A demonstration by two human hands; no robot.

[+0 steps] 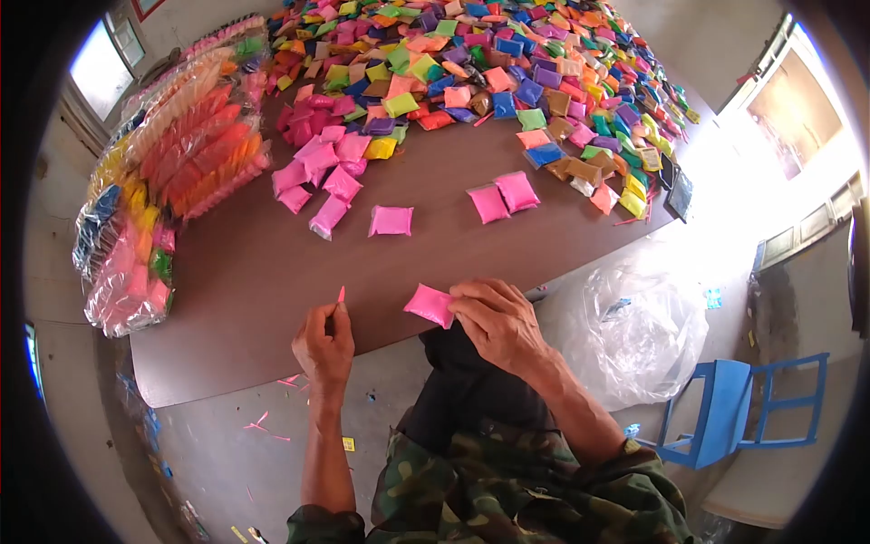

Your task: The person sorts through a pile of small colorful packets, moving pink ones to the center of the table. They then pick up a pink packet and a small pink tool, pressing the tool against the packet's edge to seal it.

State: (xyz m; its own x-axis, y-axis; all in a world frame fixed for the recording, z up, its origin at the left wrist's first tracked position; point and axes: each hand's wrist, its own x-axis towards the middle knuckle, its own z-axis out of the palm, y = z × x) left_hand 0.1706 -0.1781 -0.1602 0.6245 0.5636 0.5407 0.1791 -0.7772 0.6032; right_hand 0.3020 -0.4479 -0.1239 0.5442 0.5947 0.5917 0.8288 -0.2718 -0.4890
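My right hand (498,325) pinches the right end of a pink packet (430,306) above the table's front edge. To its left, my left hand (324,343) is closed, and a small thin pink strip (342,295) sticks up from between its thumb and finger. Beyond the hands, a single pink packet (391,221) lies flat on the brown table (263,299). Two pink packets (504,197) lie side by side farther right. Several more pink packets (328,214) form a loose group at the left of the large pile.
A large pile of coloured packets (507,77) covers the table's far part. Clear bags of packets (199,145) line the left side. A big transparent plastic bag (625,317) and a blue chair (725,412) stand at the right. Pink scraps (265,426) lie on the floor.
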